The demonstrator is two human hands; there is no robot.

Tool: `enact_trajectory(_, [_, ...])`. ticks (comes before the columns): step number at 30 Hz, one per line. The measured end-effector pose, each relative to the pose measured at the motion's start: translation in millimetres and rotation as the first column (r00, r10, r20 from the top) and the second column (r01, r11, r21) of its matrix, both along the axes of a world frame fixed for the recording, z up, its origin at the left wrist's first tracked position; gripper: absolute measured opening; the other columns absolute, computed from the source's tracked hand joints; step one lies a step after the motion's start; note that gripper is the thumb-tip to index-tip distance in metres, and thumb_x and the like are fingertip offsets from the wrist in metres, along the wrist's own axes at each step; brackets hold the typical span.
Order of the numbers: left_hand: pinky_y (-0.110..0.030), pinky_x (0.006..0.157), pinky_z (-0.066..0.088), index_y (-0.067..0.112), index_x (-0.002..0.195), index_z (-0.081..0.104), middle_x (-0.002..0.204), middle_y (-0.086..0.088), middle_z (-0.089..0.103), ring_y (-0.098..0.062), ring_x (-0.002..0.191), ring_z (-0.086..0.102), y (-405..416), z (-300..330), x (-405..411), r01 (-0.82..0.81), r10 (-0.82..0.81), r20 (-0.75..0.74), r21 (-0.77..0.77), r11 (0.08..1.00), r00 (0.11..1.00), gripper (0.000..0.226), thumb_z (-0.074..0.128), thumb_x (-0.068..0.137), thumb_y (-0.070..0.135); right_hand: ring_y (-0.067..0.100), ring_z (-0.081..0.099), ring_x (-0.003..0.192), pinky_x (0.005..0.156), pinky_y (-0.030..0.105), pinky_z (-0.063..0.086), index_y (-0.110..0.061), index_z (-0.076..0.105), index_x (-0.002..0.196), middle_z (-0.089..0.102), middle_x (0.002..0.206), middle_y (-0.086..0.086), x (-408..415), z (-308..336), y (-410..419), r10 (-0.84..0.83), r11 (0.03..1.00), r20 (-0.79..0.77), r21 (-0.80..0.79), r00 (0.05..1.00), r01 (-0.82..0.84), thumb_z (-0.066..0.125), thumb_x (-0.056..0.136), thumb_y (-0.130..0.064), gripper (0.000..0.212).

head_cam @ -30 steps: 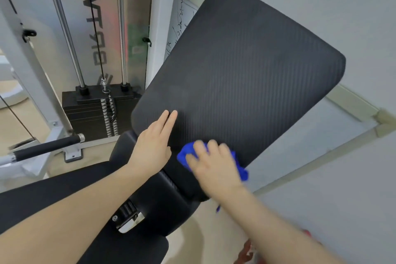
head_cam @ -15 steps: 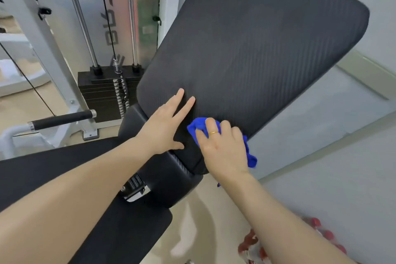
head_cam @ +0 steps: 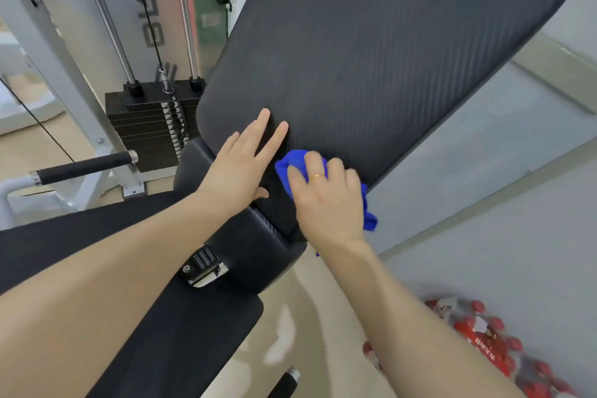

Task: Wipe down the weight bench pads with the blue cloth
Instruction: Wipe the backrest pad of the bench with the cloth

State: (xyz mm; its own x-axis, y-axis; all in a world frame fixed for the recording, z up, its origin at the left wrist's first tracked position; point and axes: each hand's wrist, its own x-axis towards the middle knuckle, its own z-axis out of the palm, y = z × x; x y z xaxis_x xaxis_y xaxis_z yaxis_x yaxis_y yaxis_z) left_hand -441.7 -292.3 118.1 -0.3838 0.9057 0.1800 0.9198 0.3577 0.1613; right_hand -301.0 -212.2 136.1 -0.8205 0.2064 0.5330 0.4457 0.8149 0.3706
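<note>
The back pad [head_cam: 371,52] of the weight bench is a broad black cushion with a fine ribbed, carbon-weave texture and rounded corners, tilted up steeply and narrowing toward its lower end. The seat pad [head_cam: 181,329] is plain black and lies flatter, meeting the back pad at a hinged joint with a metal latch. The blue cloth [head_cam: 295,162] is a bright, bunched-up rag pressed against the lower end of the back pad, most of it covered, with one fold showing at the upper left and a crumpled corner hanging off the pad's right edge.
</note>
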Motion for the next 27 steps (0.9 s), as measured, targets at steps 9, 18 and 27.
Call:
enact_trajectory(9, [-0.043, 0.115, 0.020, 0.012, 0.149, 0.006, 0.156, -0.020, 0.000, -0.038, 0.144, 0.013, -12, -14, -12, 0.074, -0.072, 0.071, -0.017, 0.997, 0.995, 0.115, 0.084, 0.064, 0.019, 0.024, 0.047, 0.064, 0.056, 0.031, 0.031, -0.020, 0.066, 0.078, 0.064, 0.095, 0.005, 1, 15, 6, -0.016, 1.000, 0.084, 0.025, 0.996, 0.014, 0.033, 0.069, -0.004, 0.038])
enact_trajectory(18, [-0.042, 0.113, 0.027, 0.017, 0.149, 0.002, 0.158, -0.014, -0.004, -0.034, 0.144, 0.012, -15, -24, -31, 0.157, -0.155, 0.077, -0.023, 0.987, 0.985, 0.111, 0.078, 0.069, 0.008, 0.022, 0.043, 0.058, 0.052, 0.030, 0.030, -0.022, 0.065, 0.077, 0.063, 0.090, 0.004, 18, -48, -38, -0.041, 0.997, 0.208, -0.057, 0.977, 0.054, 0.027, 0.071, 0.003, 0.046])
enact_trajectory(27, [-0.035, 0.085, 0.047, 0.025, 0.149, 0.011, 0.159, 0.002, 0.002, -0.021, 0.144, 0.017, -21, -6, -47, 0.157, -0.157, 0.109, 0.017, 0.988, 0.982, 0.091, 0.044, 0.076, -0.017, 0.024, 0.046, 0.062, 0.056, 0.031, 0.024, -0.019, 0.064, 0.074, 0.063, 0.090, 0.008, -25, 32, 10, -0.111, 0.993, 0.019, 0.037, 0.994, 0.111, 0.038, 0.069, -0.006, 0.030])
